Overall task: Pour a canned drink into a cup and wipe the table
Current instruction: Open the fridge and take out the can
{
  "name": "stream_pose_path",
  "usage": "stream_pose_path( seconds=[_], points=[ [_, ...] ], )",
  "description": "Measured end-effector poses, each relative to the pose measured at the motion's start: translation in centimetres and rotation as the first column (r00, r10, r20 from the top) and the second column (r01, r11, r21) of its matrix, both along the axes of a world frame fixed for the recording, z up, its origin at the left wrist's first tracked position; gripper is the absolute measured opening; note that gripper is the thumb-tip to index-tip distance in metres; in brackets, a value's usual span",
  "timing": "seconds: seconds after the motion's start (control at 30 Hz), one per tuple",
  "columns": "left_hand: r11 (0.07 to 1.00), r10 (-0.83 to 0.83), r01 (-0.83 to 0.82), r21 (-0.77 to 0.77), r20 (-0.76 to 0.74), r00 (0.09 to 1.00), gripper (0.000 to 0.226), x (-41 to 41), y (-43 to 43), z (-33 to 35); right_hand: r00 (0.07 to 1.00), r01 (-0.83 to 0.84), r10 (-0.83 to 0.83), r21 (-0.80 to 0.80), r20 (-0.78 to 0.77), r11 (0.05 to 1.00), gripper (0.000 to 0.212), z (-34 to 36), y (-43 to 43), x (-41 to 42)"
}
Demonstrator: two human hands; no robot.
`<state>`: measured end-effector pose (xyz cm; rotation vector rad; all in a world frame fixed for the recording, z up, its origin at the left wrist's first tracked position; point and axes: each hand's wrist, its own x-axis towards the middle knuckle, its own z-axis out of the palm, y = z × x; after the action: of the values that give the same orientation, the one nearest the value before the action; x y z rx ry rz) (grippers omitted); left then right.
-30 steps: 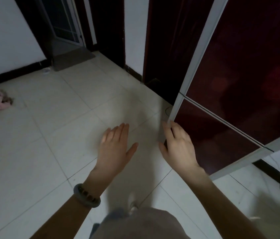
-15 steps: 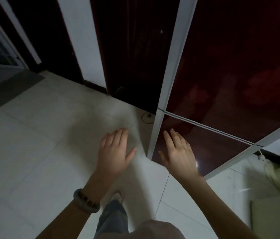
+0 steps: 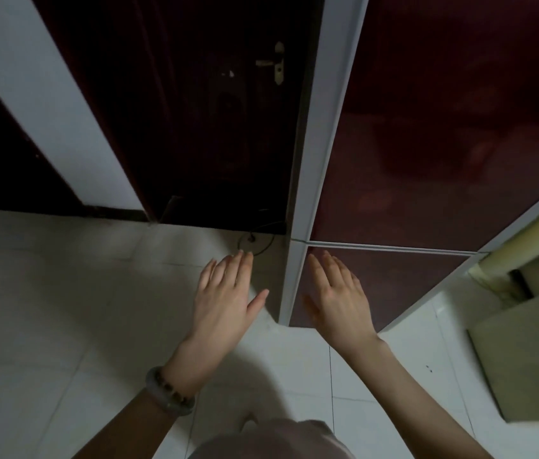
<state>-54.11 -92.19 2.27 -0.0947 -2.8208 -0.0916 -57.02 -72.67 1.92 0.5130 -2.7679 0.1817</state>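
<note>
No can, cup, cloth or table shows in the head view. My left hand [image 3: 225, 294] hangs flat and palm down over the pale tiled floor, fingers together, thumb out, holding nothing; a grey bead bracelet [image 3: 168, 390] circles its wrist. My right hand [image 3: 339, 296] is held out the same way in front of the lower dark red panel, empty, fingers slightly apart. The two hands are a short gap apart, either side of a white frame post [image 3: 291, 279].
A dark red glossy panel [image 3: 443, 134] in a white frame fills the upper right. A dark door with a brass handle [image 3: 278, 62] stands ahead, with a cable loop [image 3: 256, 241] at its foot. A pale box [image 3: 526, 359] sits on the floor at right, beside a cream pipe [image 3: 533, 240].
The view has swung right and closer to the dark door and red panel; the doormat and pink cloth at left have left the frame. Both hands stay empty and outstretched.
</note>
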Motion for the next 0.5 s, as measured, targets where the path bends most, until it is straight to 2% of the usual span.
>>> stream_pose_path(
  seconds=[0.5],
  points=[
    [0.993,-0.122,0.122,-0.001,-0.039,0.992,0.066,-5.9,-0.5,1.1,0.993,0.102,-0.099,0.05,-0.06,0.994,0.072,1.3,-0.3,-3.6]
  ],
)
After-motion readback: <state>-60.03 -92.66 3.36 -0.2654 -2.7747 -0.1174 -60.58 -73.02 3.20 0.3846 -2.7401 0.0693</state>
